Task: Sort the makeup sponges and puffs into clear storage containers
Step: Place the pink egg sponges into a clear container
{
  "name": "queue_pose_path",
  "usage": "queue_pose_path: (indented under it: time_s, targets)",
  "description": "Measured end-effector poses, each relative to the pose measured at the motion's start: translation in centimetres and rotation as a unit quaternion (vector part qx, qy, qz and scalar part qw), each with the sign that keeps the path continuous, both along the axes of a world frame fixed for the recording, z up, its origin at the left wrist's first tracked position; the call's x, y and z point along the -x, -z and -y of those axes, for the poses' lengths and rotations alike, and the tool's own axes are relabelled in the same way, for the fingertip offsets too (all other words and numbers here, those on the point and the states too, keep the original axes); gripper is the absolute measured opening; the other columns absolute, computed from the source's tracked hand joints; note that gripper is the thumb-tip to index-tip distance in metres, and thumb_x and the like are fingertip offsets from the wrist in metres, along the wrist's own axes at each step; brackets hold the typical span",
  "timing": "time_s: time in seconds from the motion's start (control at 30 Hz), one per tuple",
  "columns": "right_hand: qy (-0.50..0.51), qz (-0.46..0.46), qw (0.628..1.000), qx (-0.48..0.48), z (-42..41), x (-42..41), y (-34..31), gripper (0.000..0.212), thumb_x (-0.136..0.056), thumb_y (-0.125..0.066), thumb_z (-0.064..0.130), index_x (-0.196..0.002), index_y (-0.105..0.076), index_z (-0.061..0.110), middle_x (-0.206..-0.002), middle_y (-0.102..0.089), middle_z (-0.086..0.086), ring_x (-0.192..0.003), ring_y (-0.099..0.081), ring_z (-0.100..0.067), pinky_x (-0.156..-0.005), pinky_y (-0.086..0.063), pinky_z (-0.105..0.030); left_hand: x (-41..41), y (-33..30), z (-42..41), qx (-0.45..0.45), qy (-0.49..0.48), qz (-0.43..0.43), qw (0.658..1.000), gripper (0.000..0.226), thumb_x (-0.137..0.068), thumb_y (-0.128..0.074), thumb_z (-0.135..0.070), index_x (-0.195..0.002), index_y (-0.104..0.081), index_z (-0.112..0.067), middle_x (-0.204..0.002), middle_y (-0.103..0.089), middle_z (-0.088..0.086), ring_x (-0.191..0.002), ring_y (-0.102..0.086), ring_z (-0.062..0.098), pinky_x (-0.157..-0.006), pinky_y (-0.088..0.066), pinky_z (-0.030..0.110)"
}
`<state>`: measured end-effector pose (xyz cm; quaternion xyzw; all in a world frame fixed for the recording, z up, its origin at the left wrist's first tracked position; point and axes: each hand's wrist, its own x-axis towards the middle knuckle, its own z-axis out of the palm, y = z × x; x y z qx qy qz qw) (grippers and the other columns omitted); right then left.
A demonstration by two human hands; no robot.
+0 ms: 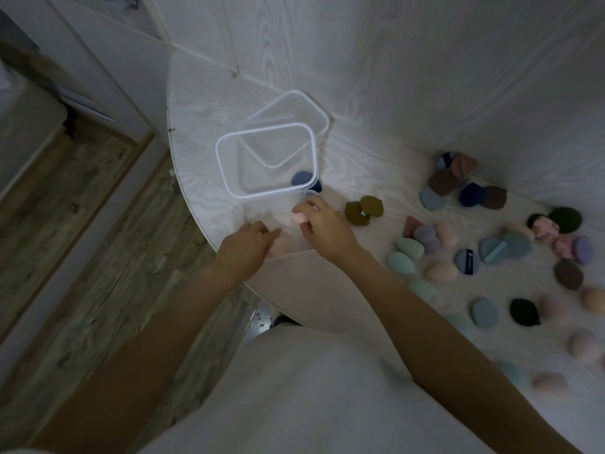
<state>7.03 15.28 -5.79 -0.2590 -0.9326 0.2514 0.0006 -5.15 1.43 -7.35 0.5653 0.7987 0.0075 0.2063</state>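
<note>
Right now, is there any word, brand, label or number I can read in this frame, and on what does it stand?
None can be read.
Dark ribbon on the blue puff: pale print, too small and blurred.
Dark ribbon on the far puff pile: a faint pale mark, unreadable.
Clear container: no print visible.

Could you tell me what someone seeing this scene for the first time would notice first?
The eye goes first to the clear storage container standing open near the table's curved left edge, with one dark blue puff in its near right corner. Just in front of it, the right hand pinches a pink sponge while the left hand touches another pale pink one. To the right, many coloured sponges and puffs lie scattered over the white table.
</note>
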Motion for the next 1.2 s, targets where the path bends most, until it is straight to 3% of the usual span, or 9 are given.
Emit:
queue_pose_path:
  time_s: [0.23, 0.4, 0.5, 0.63, 0.7, 0.8, 0.93, 1.07, 1.2]
  targets:
    - [-0.008, 0.028, 1.000, -0.007, 0.3, 0.0, -0.5, 0.027, -0.090, -0.053, 0.013, -0.116, -0.057, 0.013, -0.124, -0.051, -0.011, -0.091, -0.059, -0.029, -0.073, -0.046, -0.032, -0.9, -0.4, 0.0, -0.081, -0.051, 0.029, 0.995, 0.022, -0.092, -0.052, -0.030, -0.103, -0.063, -0.014, -0.093, -0.062, 0.007, -0.081, -0.061, 0.027, -0.061, -0.048, 0.034]
    - [-0.033, 0.109, 0.993, -0.025, 0.9, -0.1, -0.7, 0.026, -0.087, -0.056, 0.025, -0.107, -0.060, 0.009, -0.102, -0.059, -0.010, -0.086, -0.059, -0.029, -0.073, -0.047, -0.034, -2.1, -0.4, 0.7, -0.067, -0.068, 0.027, 0.995, 0.025, -0.089, -0.057, -0.030, -0.109, -0.059, -0.015, -0.099, -0.060, 0.006, -0.082, -0.063, 0.028, -0.062, -0.044, 0.032]
    - [-0.029, 0.114, 0.992, -0.033, 1.2, -0.1, -0.7, 0.026, -0.086, -0.057, 0.025, -0.105, -0.060, 0.008, -0.102, -0.059, -0.011, -0.087, -0.059, -0.028, -0.073, -0.047, -0.034, -2.2, -0.6, 0.8, -0.057, -0.073, 0.004, 0.996, 0.026, -0.089, -0.057, -0.031, -0.109, -0.059, -0.015, -0.100, -0.062, 0.006, -0.083, -0.063, 0.029, -0.063, -0.044, 0.032]
    - [-0.020, 0.117, 0.993, 0.010, 1.8, -0.2, -0.5, 0.027, -0.085, -0.058, 0.021, -0.108, -0.060, 0.008, -0.105, -0.059, -0.013, -0.089, -0.059, -0.029, -0.078, -0.049, -0.037, -2.7, -0.9, 1.3, -0.063, -0.073, 0.005, 0.995, 0.036, -0.086, -0.054, -0.050, -0.106, -0.064, -0.021, -0.096, -0.062, -0.001, -0.082, -0.062, 0.022, -0.062, -0.044, 0.030]
    - [-0.022, 0.119, 0.992, 0.016, 2.0, -0.3, -0.4, 0.028, -0.086, -0.057, 0.019, -0.111, -0.059, 0.008, -0.107, -0.059, -0.013, -0.091, -0.058, -0.030, -0.079, -0.048, -0.036, -3.1, -1.0, 1.6, -0.055, -0.067, 0.028, 0.996, 0.048, -0.079, -0.058, -0.058, -0.111, -0.061, -0.022, -0.108, -0.057, -0.002, -0.090, -0.060, 0.020, -0.065, -0.047, 0.032]
    - [-0.024, 0.114, 0.993, 0.012, 2.1, -0.5, -0.5, 0.028, -0.087, -0.055, 0.021, -0.112, -0.059, 0.008, -0.107, -0.060, -0.012, -0.091, -0.059, -0.029, -0.078, -0.047, -0.035, -3.4, -0.8, 1.9, -0.023, -0.048, 0.021, 0.998, 0.049, -0.080, -0.063, -0.047, -0.120, -0.053, -0.020, -0.123, -0.051, -0.002, -0.103, -0.055, 0.021, -0.070, -0.049, 0.036]
    - [-0.026, 0.074, 0.997, -0.026, 2.1, -1.0, -0.4, 0.027, -0.092, -0.047, 0.026, -0.103, -0.066, 0.010, -0.096, -0.066, -0.009, -0.086, -0.061, -0.026, -0.071, -0.046, -0.032, -3.3, -0.6, 1.3, -0.053, -0.049, 0.004, 0.997, 0.045, -0.084, -0.063, -0.031, -0.126, -0.051, -0.018, -0.121, -0.056, 0.004, -0.104, -0.057, 0.025, -0.066, -0.048, 0.036]
    - [-0.055, 0.042, 0.996, -0.049, 1.3, -1.9, 0.0, 0.029, -0.094, -0.043, 0.024, -0.115, -0.057, 0.008, -0.116, -0.062, -0.013, -0.118, -0.051, -0.025, -0.089, -0.041, -0.034, -3.3, -0.2, 0.6, -0.084, -0.023, -0.025, 0.996, 0.058, -0.081, -0.066, -0.017, -0.135, -0.046, -0.020, -0.110, -0.059, 0.014, -0.090, -0.059, 0.032, -0.053, -0.044, 0.033]
    - [-0.017, -0.012, 1.000, 0.010, 0.8, -3.0, -0.1, 0.018, -0.092, -0.046, 0.019, -0.108, -0.052, 0.012, -0.113, -0.058, -0.005, -0.095, -0.057, -0.021, -0.069, -0.040, -0.026, -3.4, -0.1, -0.2, -0.079, -0.018, -0.030, 0.996, 0.052, -0.089, -0.056, -0.014, -0.138, -0.042, -0.025, -0.114, -0.054, 0.014, -0.093, -0.054, 0.030, -0.057, -0.037, 0.031]
